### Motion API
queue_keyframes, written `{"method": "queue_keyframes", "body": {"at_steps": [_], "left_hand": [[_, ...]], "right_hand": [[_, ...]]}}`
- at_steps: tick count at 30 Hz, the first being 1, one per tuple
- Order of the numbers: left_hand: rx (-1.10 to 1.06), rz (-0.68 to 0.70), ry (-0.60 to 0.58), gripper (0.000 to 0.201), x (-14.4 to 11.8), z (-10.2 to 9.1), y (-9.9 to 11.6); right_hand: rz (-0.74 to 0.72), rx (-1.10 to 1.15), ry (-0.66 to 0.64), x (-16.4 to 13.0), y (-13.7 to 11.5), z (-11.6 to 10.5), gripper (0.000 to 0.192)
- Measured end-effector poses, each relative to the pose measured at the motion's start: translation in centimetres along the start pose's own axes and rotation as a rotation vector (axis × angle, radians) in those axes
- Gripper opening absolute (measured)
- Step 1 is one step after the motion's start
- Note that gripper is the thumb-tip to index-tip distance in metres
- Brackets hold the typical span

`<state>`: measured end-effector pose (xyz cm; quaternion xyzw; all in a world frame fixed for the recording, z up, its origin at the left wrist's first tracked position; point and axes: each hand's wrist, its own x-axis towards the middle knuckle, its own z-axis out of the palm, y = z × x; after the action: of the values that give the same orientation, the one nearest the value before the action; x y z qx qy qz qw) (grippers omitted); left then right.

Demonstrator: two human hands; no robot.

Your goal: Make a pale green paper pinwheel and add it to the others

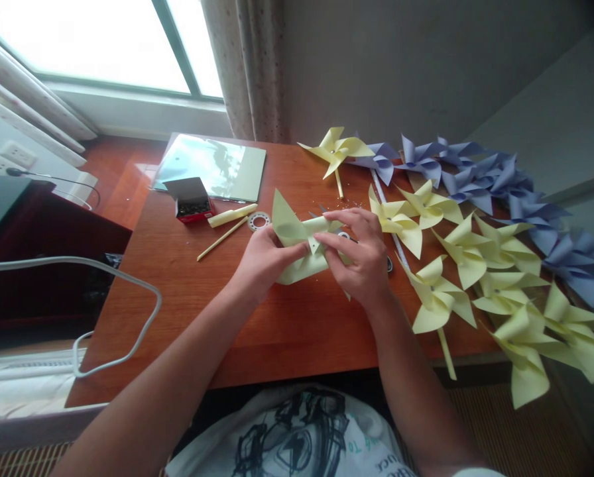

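Both hands meet over the middle of the wooden table (187, 285) on a pale yellow paper pinwheel (291, 228) that is half folded. My left hand (263, 260) grips its lower left flaps. My right hand (359, 255) pinches the folded points together at the centre. A small open box of pins (191, 199) with a red base sits to the left. Beside it lie a rolled yellow paper stick (232, 214), a thinner yellow stick (222, 239) and a roll of clear tape (258, 220).
Several finished yellow pinwheels (469, 255) lie along the right side of the table, and several blue ones (520, 192) behind them by the wall. A stack of shiny paper sheets (212, 165) lies at the back left. A white cable (113, 318) loops off the left edge.
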<state>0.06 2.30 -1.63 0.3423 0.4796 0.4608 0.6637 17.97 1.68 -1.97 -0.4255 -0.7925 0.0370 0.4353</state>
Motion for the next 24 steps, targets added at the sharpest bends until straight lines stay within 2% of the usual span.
{"method": "queue_keyframes", "body": {"at_steps": [9, 18, 24], "left_hand": [[-0.004, -0.007, -0.001, 0.03, -0.13, 0.07, 0.2], [-0.01, 0.056, -0.006, 0.03, -0.28, 0.13, 0.17], [0.051, 0.123, 0.016, 0.027, -0.38, 0.22, 0.0]], "right_hand": [[0.056, 0.047, -0.022, 0.14, -0.51, -0.18, 0.019], [0.088, 0.085, -0.004, 0.26, -0.66, -0.13, 0.021], [0.225, 0.109, 0.069, 0.16, -0.84, -0.31, 0.025]]}}
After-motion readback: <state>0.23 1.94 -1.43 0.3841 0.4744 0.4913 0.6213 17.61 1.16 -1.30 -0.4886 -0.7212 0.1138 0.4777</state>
